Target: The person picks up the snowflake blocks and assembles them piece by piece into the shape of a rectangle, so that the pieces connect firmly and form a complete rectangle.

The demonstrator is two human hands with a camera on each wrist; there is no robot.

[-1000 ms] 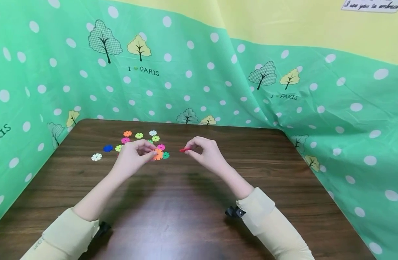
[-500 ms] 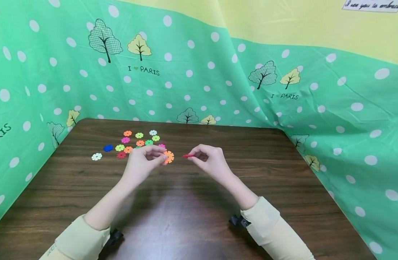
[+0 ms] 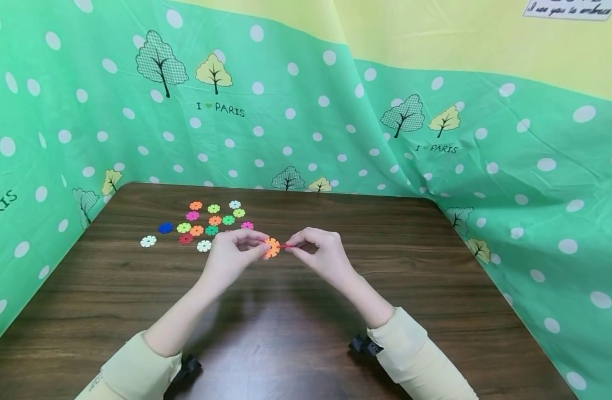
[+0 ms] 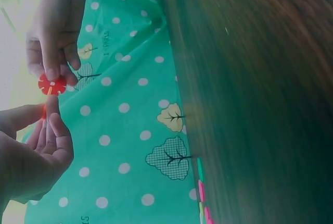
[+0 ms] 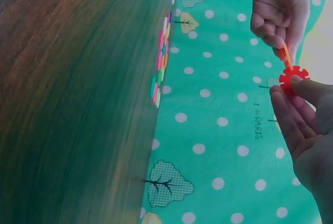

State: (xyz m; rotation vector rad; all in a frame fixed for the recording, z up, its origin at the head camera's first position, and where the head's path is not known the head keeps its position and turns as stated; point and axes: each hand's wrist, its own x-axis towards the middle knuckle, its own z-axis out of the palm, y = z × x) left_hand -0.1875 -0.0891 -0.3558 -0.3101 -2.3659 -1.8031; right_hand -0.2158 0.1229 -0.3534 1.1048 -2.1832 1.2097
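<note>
Where dotted cloth [image 3: 295, 150] backs a dark wooden table [image 3: 285, 344], the work hangs in midair

Printed with trees and the word PARIS, the cloth is mostly green, with yellow along the top, and it lines the back and both sides. Below it spreads the table, its grain running crosswise. Over the wood reach a left sleeve [image 3: 140, 366] and a right sleeve [image 3: 406, 341], both cream. Toward the table's far left, loose notched discs [image 3: 212, 229] lie in a cluster of orange, pink, yellow-green, green, red and white, with a blue disc [image 3: 165, 228] and a white disc [image 3: 148, 241] at its left side. The left hand [image 3: 234, 253] blocks part of the cluster's near edge; its thumb and fingertips pinch an orange disc [image 3: 273, 248]. The right hand [image 3: 319, 248] likewise pinches a red disc [image 4: 57, 84]. Both held discs are above the table, their rims appearing to meet; whether the slots interlock cannot be told.
</note>
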